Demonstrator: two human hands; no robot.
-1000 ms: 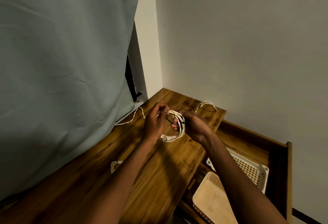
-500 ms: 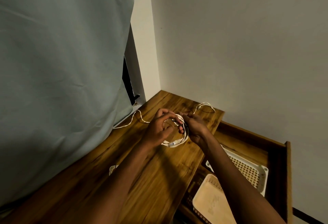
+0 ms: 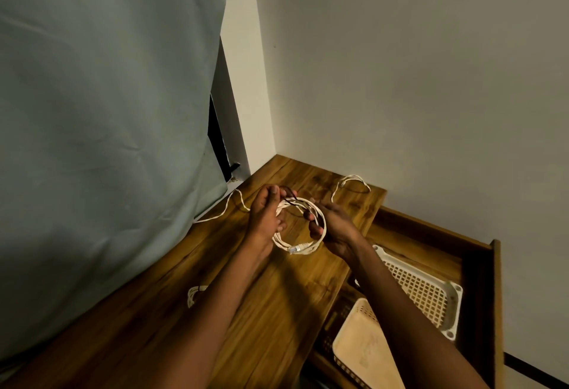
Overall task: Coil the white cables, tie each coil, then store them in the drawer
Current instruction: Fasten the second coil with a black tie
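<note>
Above the wooden desk (image 3: 277, 311), the left hand (image 3: 264, 216) and right hand (image 3: 334, 225) are gripping opposite sides of the coiled white cable (image 3: 303, 245); the open drawer (image 3: 480, 268) is standing at right.

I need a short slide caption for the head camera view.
Both hands, left and right, hold a coiled white cable above the wooden table, beside the open drawer.

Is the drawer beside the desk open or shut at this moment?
Open. The drawer is pulled out beside the desk top, so the white perforated tray and the beige basket inside show from above.
</note>
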